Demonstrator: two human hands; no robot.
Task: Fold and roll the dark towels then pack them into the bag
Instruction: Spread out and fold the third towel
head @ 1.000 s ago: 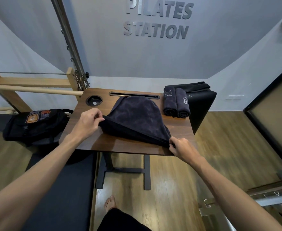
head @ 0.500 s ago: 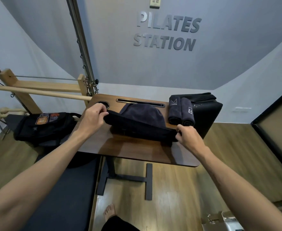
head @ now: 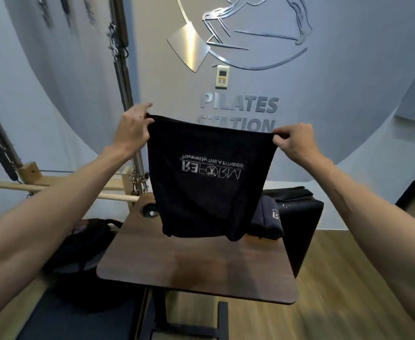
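Dim cool indoor light, glare on metal wall logo [head: 189,49], motion blur throughout, wide-angle bending at edges

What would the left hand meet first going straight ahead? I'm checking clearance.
Probably the metal pole beyond the left hand, which pinches the dark towel's corner; depth is unclear, so it may reach the wall.
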